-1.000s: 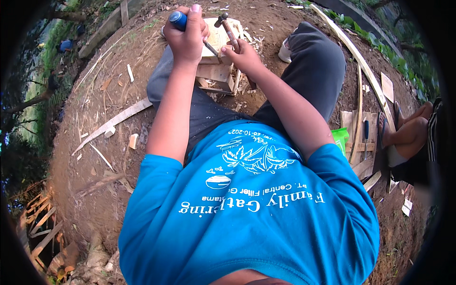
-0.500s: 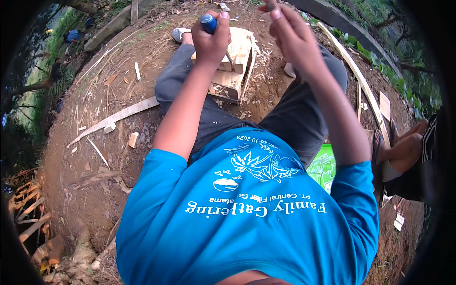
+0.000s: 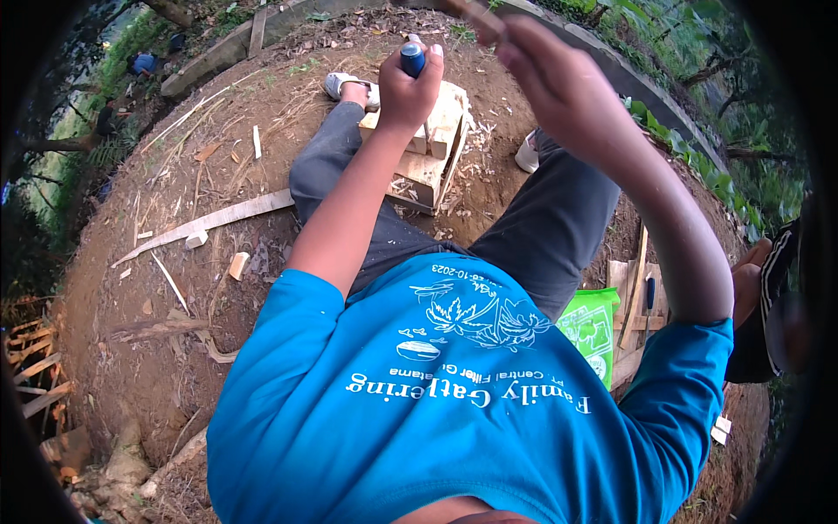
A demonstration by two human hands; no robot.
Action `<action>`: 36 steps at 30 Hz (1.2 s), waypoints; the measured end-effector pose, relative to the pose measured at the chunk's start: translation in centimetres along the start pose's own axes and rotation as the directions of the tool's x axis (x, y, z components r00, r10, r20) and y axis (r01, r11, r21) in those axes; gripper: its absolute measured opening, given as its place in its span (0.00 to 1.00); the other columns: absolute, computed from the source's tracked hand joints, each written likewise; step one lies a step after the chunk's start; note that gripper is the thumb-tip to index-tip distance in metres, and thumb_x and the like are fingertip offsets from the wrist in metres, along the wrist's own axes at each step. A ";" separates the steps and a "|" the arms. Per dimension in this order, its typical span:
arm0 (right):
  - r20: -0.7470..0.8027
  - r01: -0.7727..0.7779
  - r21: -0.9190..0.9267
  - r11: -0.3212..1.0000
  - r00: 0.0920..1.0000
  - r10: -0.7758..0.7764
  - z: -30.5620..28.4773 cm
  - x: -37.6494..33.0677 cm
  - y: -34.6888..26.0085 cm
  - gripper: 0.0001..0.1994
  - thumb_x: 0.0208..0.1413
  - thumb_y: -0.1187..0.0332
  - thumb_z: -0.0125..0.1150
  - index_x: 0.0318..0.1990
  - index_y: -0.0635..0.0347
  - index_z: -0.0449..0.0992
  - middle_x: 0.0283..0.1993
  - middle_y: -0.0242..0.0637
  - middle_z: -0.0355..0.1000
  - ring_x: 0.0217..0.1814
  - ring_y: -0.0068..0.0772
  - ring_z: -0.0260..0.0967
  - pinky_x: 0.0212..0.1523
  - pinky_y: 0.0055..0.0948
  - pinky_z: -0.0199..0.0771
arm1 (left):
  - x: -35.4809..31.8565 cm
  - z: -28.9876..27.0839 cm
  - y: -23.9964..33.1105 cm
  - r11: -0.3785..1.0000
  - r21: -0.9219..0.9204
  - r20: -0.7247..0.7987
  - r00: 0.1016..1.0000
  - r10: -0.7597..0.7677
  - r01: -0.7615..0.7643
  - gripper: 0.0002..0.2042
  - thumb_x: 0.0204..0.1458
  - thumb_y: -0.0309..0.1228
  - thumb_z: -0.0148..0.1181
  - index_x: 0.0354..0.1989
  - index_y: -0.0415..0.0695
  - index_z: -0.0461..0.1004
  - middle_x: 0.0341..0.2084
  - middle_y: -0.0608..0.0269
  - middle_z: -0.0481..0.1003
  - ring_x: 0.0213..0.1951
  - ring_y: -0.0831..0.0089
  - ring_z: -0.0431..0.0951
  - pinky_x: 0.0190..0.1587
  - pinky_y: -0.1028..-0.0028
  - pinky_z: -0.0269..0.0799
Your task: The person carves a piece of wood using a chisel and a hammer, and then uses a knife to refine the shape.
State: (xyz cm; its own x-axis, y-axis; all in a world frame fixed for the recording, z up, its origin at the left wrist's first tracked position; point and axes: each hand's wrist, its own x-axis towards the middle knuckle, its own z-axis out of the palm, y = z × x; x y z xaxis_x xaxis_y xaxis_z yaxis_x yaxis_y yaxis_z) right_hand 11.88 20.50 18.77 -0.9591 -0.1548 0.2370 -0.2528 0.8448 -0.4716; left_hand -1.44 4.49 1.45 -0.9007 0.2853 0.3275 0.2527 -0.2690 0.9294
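Note:
My left hand (image 3: 408, 98) is closed round the blue handle of a chisel (image 3: 412, 59), held upright over a pale wooden block (image 3: 447, 112). The chisel's blade is mostly hidden behind the hand; its tip seems to meet the block's near side. That block rests on a larger piece of wood (image 3: 421, 168) between my legs, with shavings round it. My right hand (image 3: 563, 83), smeared by motion, is raised to the right of the chisel and apart from it. Its fingers wrap a brown stick-like wooden handle (image 3: 476, 16), whose far end runs out of the picture.
A green printed bag (image 3: 594, 327) lies by my right thigh, beside wooden boards (image 3: 624, 275) with a blue-handled tool (image 3: 650, 293) on them. Another person (image 3: 759, 297) is close at the right. A long wood strip (image 3: 209, 220) and offcuts (image 3: 238, 265) lie at left.
My right hand has swung outward and nearer the camera with the wooden handle. My left hand keeps the chisel on the block. The view has shifted, showing the boards at right.

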 end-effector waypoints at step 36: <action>-0.046 -0.477 0.733 0.485 0.676 0.735 27.6 -2.8 8.7 0.18 0.56 0.58 0.72 0.37 0.61 0.70 0.31 0.34 0.71 0.32 0.25 0.69 0.35 0.31 0.72 | 1.2 -8.3 -1.0 0.825 -0.556 -0.424 0.820 -0.384 0.099 0.17 0.60 0.36 0.57 0.22 0.51 0.57 0.10 0.73 0.54 0.12 0.78 0.54 0.17 0.70 0.53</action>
State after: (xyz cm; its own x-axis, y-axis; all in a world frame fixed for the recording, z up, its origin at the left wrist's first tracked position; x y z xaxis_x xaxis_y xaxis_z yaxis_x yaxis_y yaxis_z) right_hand 8.88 14.15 -9.42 -0.8285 0.5402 -0.1472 0.2418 0.1081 -0.9643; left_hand -5.70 -2.57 -0.52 -0.9855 -0.0530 -0.1609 -0.0771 -0.7055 0.7045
